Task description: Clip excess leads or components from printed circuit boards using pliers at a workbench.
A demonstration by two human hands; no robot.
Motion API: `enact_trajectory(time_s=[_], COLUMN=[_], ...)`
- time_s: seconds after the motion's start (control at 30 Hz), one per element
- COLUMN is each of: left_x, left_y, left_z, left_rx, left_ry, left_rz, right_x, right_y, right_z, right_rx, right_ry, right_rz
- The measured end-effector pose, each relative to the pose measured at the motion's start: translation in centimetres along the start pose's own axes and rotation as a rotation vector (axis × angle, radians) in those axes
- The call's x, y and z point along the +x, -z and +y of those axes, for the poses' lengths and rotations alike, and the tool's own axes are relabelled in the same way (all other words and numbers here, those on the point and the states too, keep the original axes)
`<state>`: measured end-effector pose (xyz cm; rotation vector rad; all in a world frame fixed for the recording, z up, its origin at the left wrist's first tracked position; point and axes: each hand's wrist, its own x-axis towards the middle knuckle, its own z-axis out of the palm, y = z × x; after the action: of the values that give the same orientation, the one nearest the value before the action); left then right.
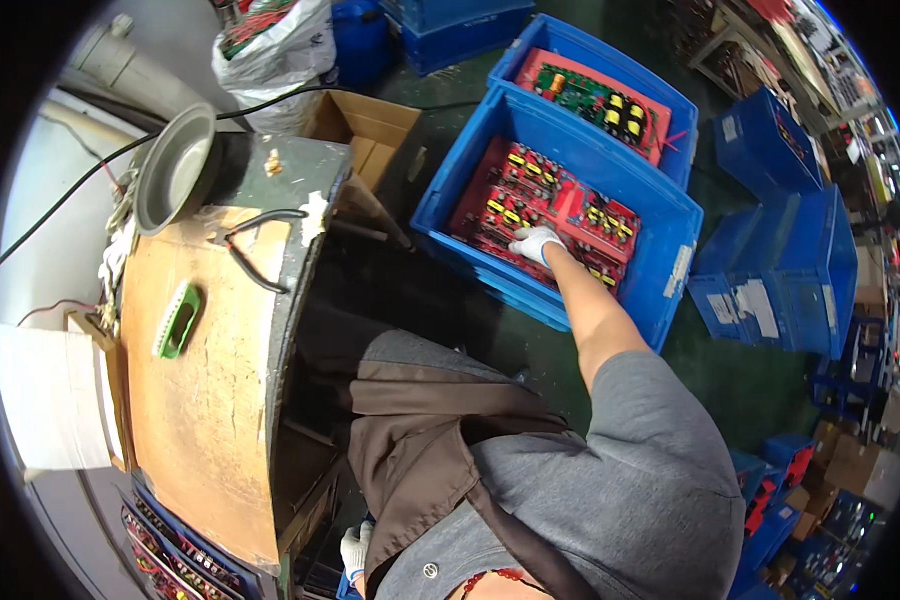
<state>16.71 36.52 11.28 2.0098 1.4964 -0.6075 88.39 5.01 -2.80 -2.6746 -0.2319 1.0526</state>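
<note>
My right hand (pixel 537 242), in a white glove, reaches down into a blue plastic bin (pixel 660 262). Its fingers are bunched at the edge of a red circuit board (pixel 510 250) among several others, which carry yellow-and-black components. The fingertips are partly hidden against the boards. Low in the picture, my left hand (pixel 356 548) wears a white glove too and hangs beside the workbench, close to my brown apron (pixel 410 440). Its fingers are partly covered, so whether they hold anything does not show.
On the wooden-topped workbench (pixel 200 400) lie a green brush (pixel 178 320), pliers (pixel 255 250) and a grey bowl (pixel 177 170). Another blue bin behind holds a green circuit board (pixel 575 100). Stacked blue bins (pixel 785 270) stand at right; a cardboard box (pixel 375 125) and white sack (pixel 275 65) stand behind the bench.
</note>
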Motion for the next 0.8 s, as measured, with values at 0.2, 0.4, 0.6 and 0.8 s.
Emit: enact_trajectory(time_s=[0.2,0.4,0.6,0.8], left_x=[-4.5,-5.3,-8.6,-6.6], left_y=[5.0,9.9,17.4,22.3], left_z=[6.5,15.6,23.4,33.3], left_rx=[-0.082,-0.197,-0.373,-0.627], left_ry=[-0.090,-0.290,-0.615,-1.083], left_rz=[0.210,0.290,0.310,0.432], right_x=[0.6,-0.6,-10.8,-30.1], right_y=[-1.6,1.8,12.9,21.2], right_z=[-7.6,-1.2,-8.3,-22.4], right_rx=[-0.017,0.179,-0.139,-0.129], right_ry=[-0.222,0.004,0.424,1.104], right_rz=[0.067,0.492,0.601,0.737])
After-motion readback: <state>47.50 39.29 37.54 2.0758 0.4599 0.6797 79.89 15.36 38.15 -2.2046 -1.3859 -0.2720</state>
